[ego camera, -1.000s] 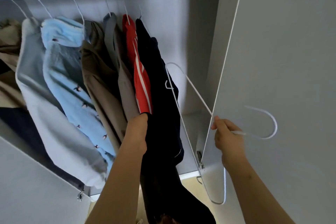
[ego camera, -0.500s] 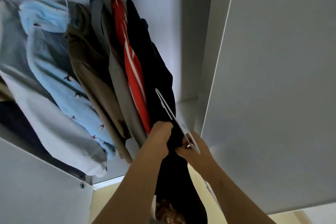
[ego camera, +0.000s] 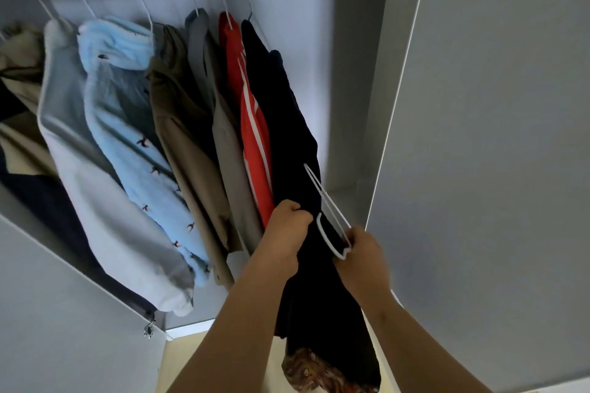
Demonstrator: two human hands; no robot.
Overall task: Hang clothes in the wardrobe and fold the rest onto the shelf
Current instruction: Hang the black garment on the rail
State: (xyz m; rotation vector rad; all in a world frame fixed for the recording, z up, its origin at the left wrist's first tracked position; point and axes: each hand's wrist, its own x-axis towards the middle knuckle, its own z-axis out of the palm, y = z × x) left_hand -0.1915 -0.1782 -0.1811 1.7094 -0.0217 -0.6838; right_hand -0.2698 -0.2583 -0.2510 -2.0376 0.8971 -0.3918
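In wardrobe (ego camera: 357, 80): hung garments; hands grip dark garment (ego camera: 287, 124), white hanger (ego camera: 329, 210).

Dim, cool light around my arms — brightest on the wardrobe back wall (ego camera: 313, 80); soft motion blur, wide-angle bowing at the door edge (ego camera: 396, 99).

You hold a dark navy garment (ego camera: 322, 281), hanging limp near the wardrobe's right side, beside the red garment (ego camera: 252, 137). A white wire hanger (ego camera: 329, 217) lies tilted against its upper part.
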